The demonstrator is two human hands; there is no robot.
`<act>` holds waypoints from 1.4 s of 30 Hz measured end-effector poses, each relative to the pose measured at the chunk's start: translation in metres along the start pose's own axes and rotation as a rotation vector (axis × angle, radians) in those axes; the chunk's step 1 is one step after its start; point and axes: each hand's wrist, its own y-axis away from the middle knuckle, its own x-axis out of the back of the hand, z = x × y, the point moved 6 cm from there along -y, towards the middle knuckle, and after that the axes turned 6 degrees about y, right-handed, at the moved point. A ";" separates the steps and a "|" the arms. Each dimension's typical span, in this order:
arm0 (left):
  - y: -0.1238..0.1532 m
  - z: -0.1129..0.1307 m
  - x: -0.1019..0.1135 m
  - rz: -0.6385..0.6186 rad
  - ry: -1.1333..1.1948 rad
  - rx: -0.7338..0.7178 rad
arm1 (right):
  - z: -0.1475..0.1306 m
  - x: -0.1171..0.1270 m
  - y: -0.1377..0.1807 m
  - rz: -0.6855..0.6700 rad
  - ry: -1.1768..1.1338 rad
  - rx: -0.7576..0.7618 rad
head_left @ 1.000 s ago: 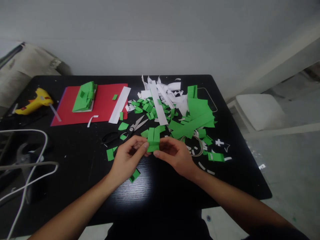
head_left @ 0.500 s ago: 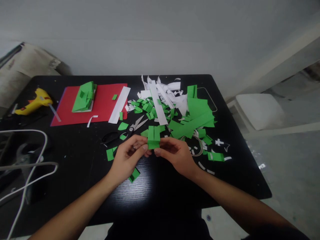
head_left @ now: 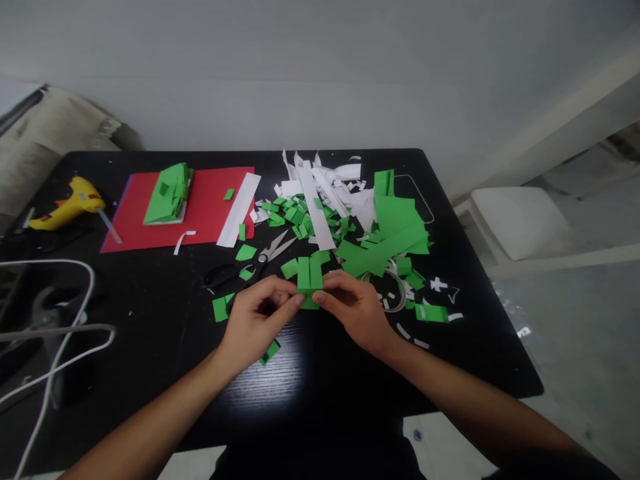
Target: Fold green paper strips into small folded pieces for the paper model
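Note:
A small folded piece of green paper (head_left: 310, 275) is held up between my two hands above the table's front half. Its upper part shows two panels with a slit or seam down the middle, and a crease runs across below. My left hand (head_left: 260, 319) pinches its left edge between thumb and fingers. On the opposite edge, my right hand (head_left: 356, 312) pinches it the same way. Scissors (head_left: 270, 253) with black handles lie spread just beyond my left hand. Another folded green piece (head_left: 270, 352) sits on the table, partly hidden behind my left wrist.
Green and white paper scraps (head_left: 300, 217) pile up at the back middle, larger green sheets (head_left: 400, 220) to their right. A tape roll (head_left: 400, 297) is beside my right hand. At left are a red sheet (head_left: 210, 200), a yellow glue gun (head_left: 75, 205) and a white cable (head_left: 93, 287).
The green piece has shifted slightly down and right. Its lower flap is now folded along the crease, and both thumbs have moved onto that crease.

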 end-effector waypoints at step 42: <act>-0.005 -0.002 0.004 0.032 0.107 0.191 | 0.005 -0.007 0.006 -0.096 -0.064 -0.048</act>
